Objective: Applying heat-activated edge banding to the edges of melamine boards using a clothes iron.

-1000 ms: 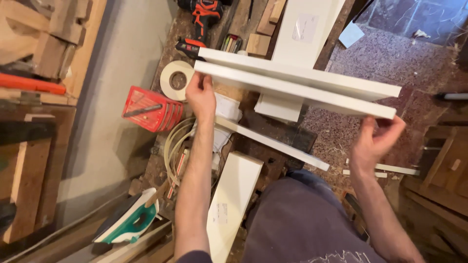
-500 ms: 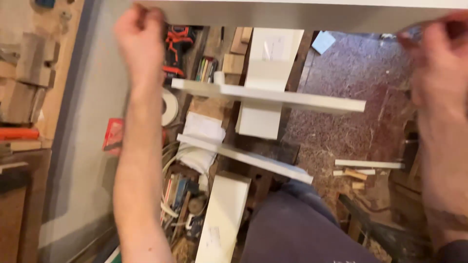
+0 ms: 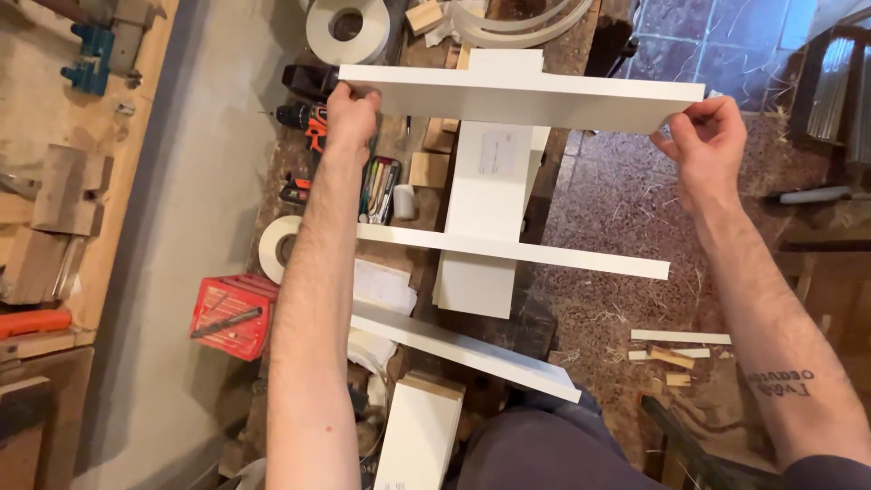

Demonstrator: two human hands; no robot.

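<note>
Two hands: a white board [image 3: 526,95] is gripped at its ends and held level above the bench.
Left hand [image 3: 352,113]: clamped on the board's left end.
Right hand [image 3: 706,136]: fingers pinched on the right end.
Below: two more white strips [image 3: 513,251] are laid across an upright panel [image 3: 490,191].
Nearby: a drill [image 3: 304,118], tape roll [image 3: 277,247] and red box [image 3: 231,318] are seen by the left arm.
</note>
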